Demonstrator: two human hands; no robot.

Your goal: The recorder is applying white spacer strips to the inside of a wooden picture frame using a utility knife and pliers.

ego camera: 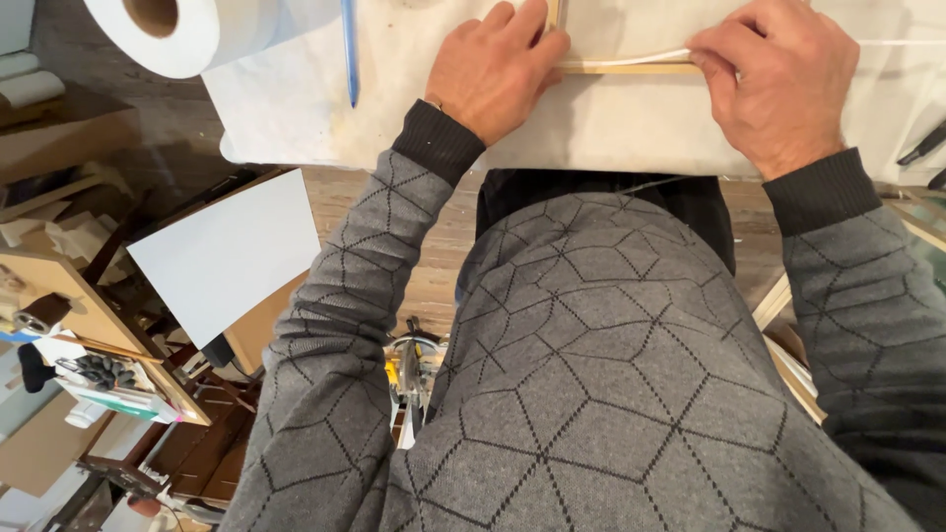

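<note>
Both hands (641,74) on wooden frame (631,67), fingertips cut off.

Even, soft indoor light; sharp focus, slight wide-angle stretch at edges, no glare.

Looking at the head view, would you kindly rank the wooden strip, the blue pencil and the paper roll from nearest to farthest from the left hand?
1. Wooden strip: under the left hand fingertips, touching.
2. Blue pencil: on the bench, out to the left.
3. Paper roll: farther left, at the bench's corner.
</note>
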